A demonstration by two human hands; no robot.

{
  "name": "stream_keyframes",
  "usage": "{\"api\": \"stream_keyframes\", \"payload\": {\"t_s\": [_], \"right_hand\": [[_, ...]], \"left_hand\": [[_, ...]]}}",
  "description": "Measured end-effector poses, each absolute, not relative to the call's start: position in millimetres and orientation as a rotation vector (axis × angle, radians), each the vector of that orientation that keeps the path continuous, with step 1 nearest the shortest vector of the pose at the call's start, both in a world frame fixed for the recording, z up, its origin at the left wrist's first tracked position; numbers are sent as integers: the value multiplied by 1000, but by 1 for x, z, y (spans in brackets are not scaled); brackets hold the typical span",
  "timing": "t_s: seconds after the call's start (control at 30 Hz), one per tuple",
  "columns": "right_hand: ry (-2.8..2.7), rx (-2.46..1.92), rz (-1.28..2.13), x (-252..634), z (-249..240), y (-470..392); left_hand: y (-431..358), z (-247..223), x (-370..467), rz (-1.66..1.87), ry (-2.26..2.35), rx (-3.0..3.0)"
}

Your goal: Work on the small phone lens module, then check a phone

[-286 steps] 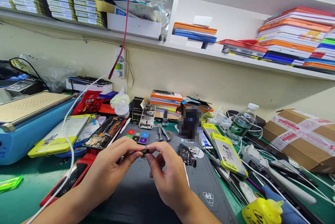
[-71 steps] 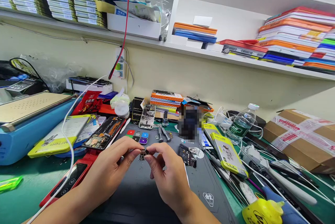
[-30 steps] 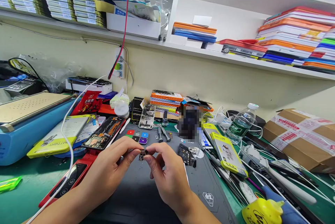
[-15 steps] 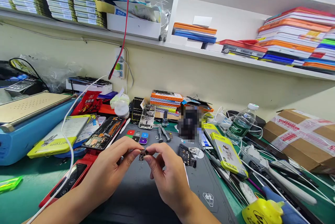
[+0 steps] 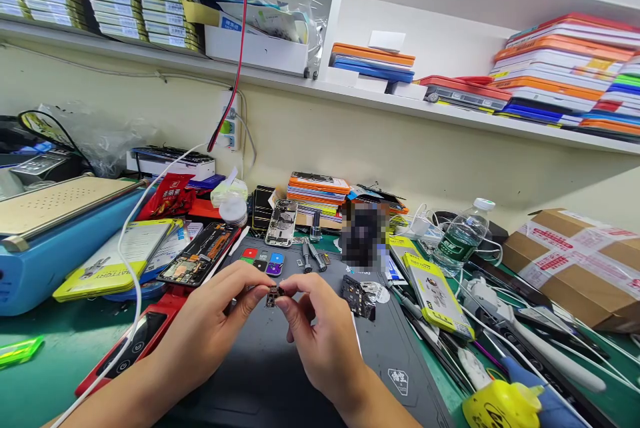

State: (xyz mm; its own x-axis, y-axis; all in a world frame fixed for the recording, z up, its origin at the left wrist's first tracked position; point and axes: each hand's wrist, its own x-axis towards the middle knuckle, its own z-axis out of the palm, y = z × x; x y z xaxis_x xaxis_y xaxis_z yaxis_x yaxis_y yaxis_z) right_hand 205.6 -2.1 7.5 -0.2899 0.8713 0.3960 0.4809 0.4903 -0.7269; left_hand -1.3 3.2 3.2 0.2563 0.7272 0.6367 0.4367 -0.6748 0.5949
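Observation:
Between the fingertips of both hands is a small dark phone part point(image 5: 273, 296) with metallic spots, held above the grey work mat point(image 5: 320, 375). My left hand point(image 5: 217, 318) pinches its left side with thumb and forefinger. On the right side, the thumb and forefinger of my right hand point(image 5: 317, 328) close on it too. The fingers cover its ends, so its exact kind is unclear. Beyond the hands lie colored square tiles point(image 5: 261, 263) and grey screwdrivers point(image 5: 314, 255). A black phone part point(image 5: 357, 296) rests right of my right hand.
An opened phone point(image 5: 200, 258) and a red device point(image 5: 133, 345) lie to the left, with a white cable point(image 5: 131, 261) crossing over. On the right are yellow battery boxes point(image 5: 435, 291), a water bottle point(image 5: 463, 238), a cardboard box point(image 5: 575, 268), various tools and a yellow bottle point(image 5: 503, 405).

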Motion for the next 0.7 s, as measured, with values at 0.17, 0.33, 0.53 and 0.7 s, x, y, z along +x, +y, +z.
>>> {"api": "stream_keyframes", "payload": {"t_s": [0.17,0.33,0.53,0.7], "right_hand": [[-1936,-1118,616,205,8,-1],[-1935,-1111,610,206,7,-2],[-1939,-1119,619,206,7,-1],[-1933,-1113,614,205,7,-1]], "left_hand": [[4,2,-1,1383,1090,2222],[3,2,-2,1387,1085,2223],[2,5,-1,1384,1095,2210],[2,4,-1,1373,1107,2198]]}}
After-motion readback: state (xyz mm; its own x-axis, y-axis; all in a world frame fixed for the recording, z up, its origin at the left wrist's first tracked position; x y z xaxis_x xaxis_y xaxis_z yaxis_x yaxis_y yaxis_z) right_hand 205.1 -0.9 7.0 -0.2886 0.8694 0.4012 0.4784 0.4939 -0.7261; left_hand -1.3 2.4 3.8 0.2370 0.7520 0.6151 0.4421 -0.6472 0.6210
